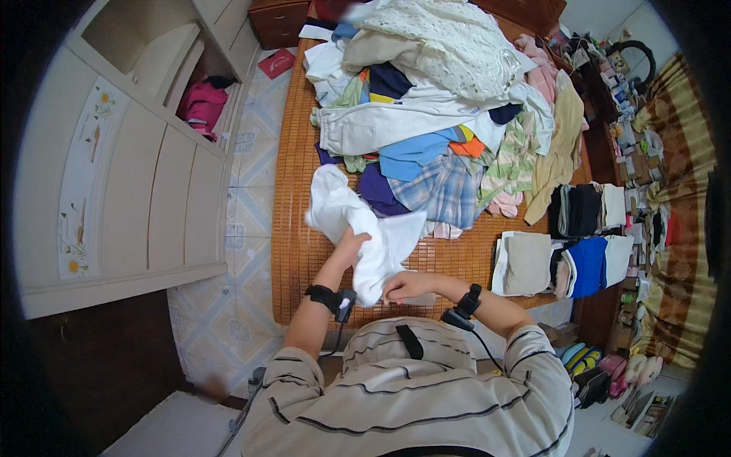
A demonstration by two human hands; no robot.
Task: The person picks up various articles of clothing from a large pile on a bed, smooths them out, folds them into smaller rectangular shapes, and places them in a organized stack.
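Observation:
A white cloth garment [374, 248] is bunched up over the front of a woven bamboo mat [294, 240] on the bed. My left hand [349, 248] grips its middle, thumb on top of the fabric. At the garment's near right edge is my right hand [408, 285], fingers curled downward against the cloth; whether they pinch it is hidden. Just beyond the garment, a purple cloth [378, 191] and a blue plaid garment [440, 188] lie at the front of a large heap of loose clothes [400, 123].
Folded clothes stand in stacks at the bed's right, among them a beige piece [528, 257] and a blue piece [588, 265]. A wardrobe [131, 188] with an open compartment holding pink fabric [204, 105] is on the left. Crowded shelves [634, 154] line the right.

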